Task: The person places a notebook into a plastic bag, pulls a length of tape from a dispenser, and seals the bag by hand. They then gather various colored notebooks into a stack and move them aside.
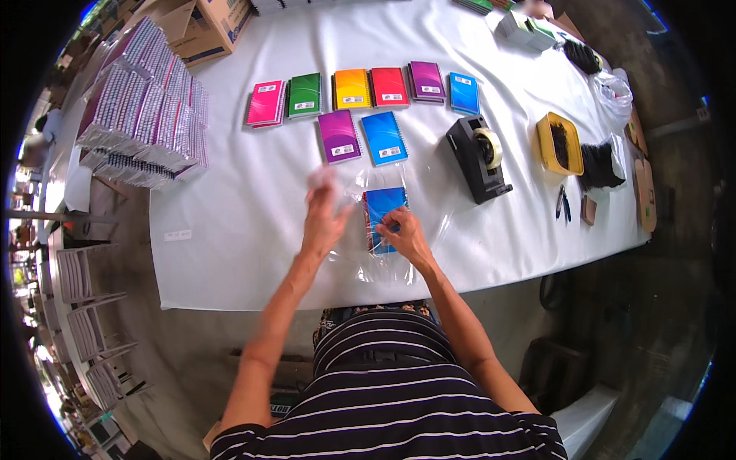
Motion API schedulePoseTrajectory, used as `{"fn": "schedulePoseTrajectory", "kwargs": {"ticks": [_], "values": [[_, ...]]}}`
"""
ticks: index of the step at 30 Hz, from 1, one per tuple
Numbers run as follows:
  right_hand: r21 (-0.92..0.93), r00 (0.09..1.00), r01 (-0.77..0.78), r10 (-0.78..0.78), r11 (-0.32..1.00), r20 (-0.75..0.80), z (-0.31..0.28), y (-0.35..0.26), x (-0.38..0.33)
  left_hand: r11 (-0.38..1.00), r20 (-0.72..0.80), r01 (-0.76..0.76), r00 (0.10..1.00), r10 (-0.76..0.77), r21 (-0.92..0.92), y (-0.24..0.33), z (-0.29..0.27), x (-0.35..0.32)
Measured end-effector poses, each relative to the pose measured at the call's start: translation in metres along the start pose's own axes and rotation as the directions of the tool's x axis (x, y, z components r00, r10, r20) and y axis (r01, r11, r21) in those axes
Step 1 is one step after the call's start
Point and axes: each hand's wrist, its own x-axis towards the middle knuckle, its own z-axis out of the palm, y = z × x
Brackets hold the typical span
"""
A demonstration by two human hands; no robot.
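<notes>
A blue spiral notebook [382, 202] lies near the table's front edge, on or inside a sheet of clear plastic film [368, 270] that spreads past its sides. My right hand [406, 236] rests over the notebook's lower right part, its fingers curled into a pinch; whatever they grip is hidden. To the left of the notebook, my left hand [325, 216] is raised over the table, its fingers smeared by motion. Just beyond lie a purple notebook [339, 136] and another blue notebook [385, 139], side by side.
Several notebooks, including a pink one [265, 103], form a row farther back. A black tape dispenser [474, 165] stands to the right, then a yellow tray [549, 146] and pliers [563, 205]. Wrapped notebook stacks [146, 107] rise at left beside a cardboard box [205, 31].
</notes>
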Motion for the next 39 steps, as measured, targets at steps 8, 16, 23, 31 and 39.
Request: {"fn": "schedulePoseTrajectory", "kwargs": {"ticks": [8, 16, 23, 31, 39], "values": [[0.064, 1.0, 0.008, -0.008, 0.998, -0.006, -0.007, -0.012, -0.002, 0.835, 0.618, -0.293, 0.783, -0.07, 0.466, -0.025, 0.001, 0.128], [0.062, 0.999, -0.021, 0.019, 0.998, 0.026, -0.011, -0.007, -0.004, 0.688, 0.788, -0.724, 0.395, 0.472, -0.05, 0.031, 0.0, 0.109], [0.044, 0.988, 0.144, -0.141, 0.989, -0.062, -0.006, -0.007, -0.009, 0.578, 0.802, -0.8, 0.238, 0.548, -0.158, 0.023, 0.023, 0.11], [0.046, 0.985, 0.174, -0.174, 0.984, -0.003, -0.019, -0.016, -0.011, 0.451, 0.61, -0.883, 0.288, 0.738, -0.13, 0.012, 0.031, 0.106], [-0.388, 0.885, 0.465, -0.423, 0.796, 0.194, -0.039, 0.014, -0.025, 0.608, 0.446, -0.789, 0.514, 0.733, -0.09, -0.002, 0.039, 0.079]]}}
